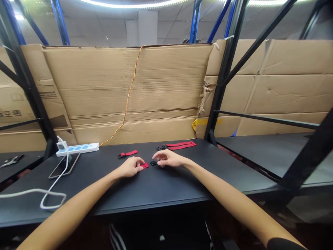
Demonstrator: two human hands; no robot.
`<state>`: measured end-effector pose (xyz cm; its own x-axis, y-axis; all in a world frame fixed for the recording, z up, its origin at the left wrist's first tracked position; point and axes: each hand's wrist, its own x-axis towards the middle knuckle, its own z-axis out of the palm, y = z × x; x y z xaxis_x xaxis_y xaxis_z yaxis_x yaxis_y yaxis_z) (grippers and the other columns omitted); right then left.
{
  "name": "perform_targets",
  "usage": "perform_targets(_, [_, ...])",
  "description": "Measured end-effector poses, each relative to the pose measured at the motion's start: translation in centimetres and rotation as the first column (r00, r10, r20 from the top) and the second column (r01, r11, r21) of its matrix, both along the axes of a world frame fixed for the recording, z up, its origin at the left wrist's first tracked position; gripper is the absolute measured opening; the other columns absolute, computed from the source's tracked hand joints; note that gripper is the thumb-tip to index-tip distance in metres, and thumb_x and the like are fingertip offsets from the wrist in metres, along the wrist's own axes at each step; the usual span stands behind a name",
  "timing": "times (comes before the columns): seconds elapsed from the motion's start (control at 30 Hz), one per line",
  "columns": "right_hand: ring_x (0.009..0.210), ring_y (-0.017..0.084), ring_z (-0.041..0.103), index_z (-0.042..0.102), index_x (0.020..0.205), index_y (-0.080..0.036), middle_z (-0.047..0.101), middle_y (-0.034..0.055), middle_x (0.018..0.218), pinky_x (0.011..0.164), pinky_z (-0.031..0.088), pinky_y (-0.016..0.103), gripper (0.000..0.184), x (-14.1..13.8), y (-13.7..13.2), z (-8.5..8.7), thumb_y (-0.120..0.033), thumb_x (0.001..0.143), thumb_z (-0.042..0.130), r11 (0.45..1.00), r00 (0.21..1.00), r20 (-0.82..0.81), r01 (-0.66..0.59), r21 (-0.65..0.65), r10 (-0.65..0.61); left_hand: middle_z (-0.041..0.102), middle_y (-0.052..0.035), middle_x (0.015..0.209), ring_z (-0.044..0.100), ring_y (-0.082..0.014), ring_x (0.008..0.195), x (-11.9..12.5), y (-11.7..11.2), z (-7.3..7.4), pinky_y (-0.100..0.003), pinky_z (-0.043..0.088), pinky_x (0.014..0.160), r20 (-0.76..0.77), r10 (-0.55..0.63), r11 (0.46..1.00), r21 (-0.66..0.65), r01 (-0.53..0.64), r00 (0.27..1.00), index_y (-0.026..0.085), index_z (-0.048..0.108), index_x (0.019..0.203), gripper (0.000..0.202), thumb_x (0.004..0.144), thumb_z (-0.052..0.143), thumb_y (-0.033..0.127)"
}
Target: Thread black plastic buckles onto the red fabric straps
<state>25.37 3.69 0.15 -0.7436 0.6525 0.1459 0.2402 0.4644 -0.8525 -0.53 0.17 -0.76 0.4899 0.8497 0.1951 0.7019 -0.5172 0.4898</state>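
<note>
On a black tabletop (109,184), my left hand (130,167) pinches the end of a short red strap (145,166). My right hand (169,158) faces it from the right, with a black plastic buckle (154,163) at its fingertips, partly hidden by the fingers. Farther back, a red strap with a black buckle at one end (128,153) lies flat. Two longer red straps (181,145) lie at the back edge, beside a small heap of black buckles (161,147).
A white power strip (77,149) and a phone (64,165) sit at the left, with a white cable (52,194) looping across the table. Cardboard sheets (127,90) stand behind the table, and a dark metal rack post (223,69) rises at the right.
</note>
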Motion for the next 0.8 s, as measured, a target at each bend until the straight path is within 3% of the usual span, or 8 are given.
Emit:
perform_targets(0.07, [0.066, 0.012, 0.057, 0.064, 0.101, -0.016, 0.063, 0.0020, 0.083, 0.065, 0.048, 0.027, 0.035, -0.8, -0.7, -0.1, -0.038, 0.074, 0.067, 0.992, 0.995, 0.001, -0.103, -0.076, 0.103, 0.060, -0.0017, 0.072, 0.054, -0.0153, 0.064, 0.1, -0.2, 0.2, -0.024, 0.041, 0.058, -0.031, 0.014, 1.000, 0.017, -0.014, 0.999, 0.017, 0.066, 0.095, 0.024, 0.077, 0.056, 0.031])
perform_targets(0.13, [0.065, 0.012, 0.057, 0.065, 0.091, -0.015, 0.064, 0.0019, 0.078, 0.064, 0.048, 0.026, 0.030, -1.3, -0.9, -0.4, -0.039, 0.073, 0.068, 0.989, 0.992, 0.020, -0.120, -0.085, 0.122, 0.060, -0.0028, 0.077, 0.055, -0.0161, 0.068, 0.2, -0.3, 0.3, -0.025, 0.042, 0.061, -0.029, 0.030, 0.999, 0.041, -0.029, 0.999, 0.017, 0.064, 0.090, 0.020, 0.075, 0.057, 0.029])
perform_targets(0.27, [0.059, 0.012, 0.055, 0.063, 0.081, -0.016, 0.061, 0.0002, 0.068, 0.051, 0.043, 0.022, 0.027, -1.6, -0.2, -1.0, -0.041, 0.073, 0.068, 0.996, 0.996, -0.020, 0.085, -0.012, -0.085, 0.061, -0.0031, 0.085, 0.056, -0.0160, 0.073, 0.1, -0.3, 0.3, -0.026, 0.045, 0.067, 0.046, 0.016, 1.000, -0.001, -0.016, 0.999, 0.017, 0.060, 0.091, 0.020, 0.073, 0.058, 0.026])
perform_targets(0.33, [0.054, 0.011, 0.053, 0.062, 0.079, -0.016, 0.060, -0.0002, 0.065, 0.047, 0.041, 0.021, 0.029, -1.5, 0.3, -1.3, -0.043, 0.071, 0.069, 0.973, 0.970, -0.083, 0.229, 0.006, -0.228, 0.061, -0.0020, 0.083, 0.055, -0.0155, 0.072, 0.0, -0.3, 0.3, -0.026, 0.045, 0.066, 0.064, 0.002, 1.000, -0.022, -0.001, 0.998, 0.018, 0.059, 0.097, 0.025, 0.074, 0.058, 0.027])
perform_targets(0.4, [0.052, 0.009, 0.051, 0.063, 0.077, -0.015, 0.060, -0.0004, 0.064, 0.048, 0.043, 0.022, 0.030, -1.4, 0.5, -1.4, -0.043, 0.069, 0.072, 0.955, 0.944, -0.145, 0.295, -0.034, -0.297, 0.059, -0.0009, 0.078, 0.054, -0.0150, 0.068, 0.1, -0.4, 0.3, -0.025, 0.044, 0.063, 0.064, -0.015, 1.000, -0.017, 0.016, 0.998, 0.018, 0.061, 0.101, 0.027, 0.076, 0.057, 0.029])
perform_targets(0.5, [0.057, 0.011, 0.058, 0.064, 0.080, -0.014, 0.063, 0.0008, 0.067, 0.057, 0.049, 0.025, 0.033, -1.6, 0.0, -1.3, -0.042, 0.065, 0.077, 0.954, 0.936, -0.235, 0.214, -0.210, -0.261, 0.058, -0.0007, 0.071, 0.051, -0.0143, 0.064, 0.4, -0.7, 0.5, -0.024, 0.040, 0.059, 0.075, -0.046, 0.999, 0.002, 0.046, 0.996, 0.018, 0.064, 0.090, 0.023, 0.083, 0.052, 0.036])
perform_targets(0.6, [0.070, 0.016, 0.066, 0.064, 0.084, -0.013, 0.067, 0.0037, 0.073, 0.070, 0.053, 0.031, 0.038, -1.8, -0.8, -1.0, -0.037, 0.060, 0.082, 0.920, 0.928, -0.299, 0.098, -0.380, -0.222, 0.056, -0.0004, 0.068, 0.049, -0.0136, 0.063, 0.8, -1.0, 0.7, -0.024, 0.038, 0.059, 0.119, -0.071, 0.997, -0.019, 0.074, 0.990, 0.016, 0.062, 0.078, 0.030, 0.086, 0.047, 0.041])
perform_targets(0.8, [0.071, 0.019, 0.069, 0.063, 0.089, -0.012, 0.070, 0.0069, 0.076, 0.075, 0.054, 0.036, 0.042, -1.9, -1.4, -1.0, -0.034, 0.060, 0.083, 0.887, 0.943, -0.294, 0.001, -0.461, -0.154, 0.054, 0.0007, 0.067, 0.047, -0.0125, 0.062, 1.3, -1.3, 1.2, -0.023, 0.037, 0.059, 0.214, -0.124, 0.987, -0.074, 0.142, 0.969, 0.016, 0.060, 0.078, 0.031, 0.087, 0.048, 0.043])
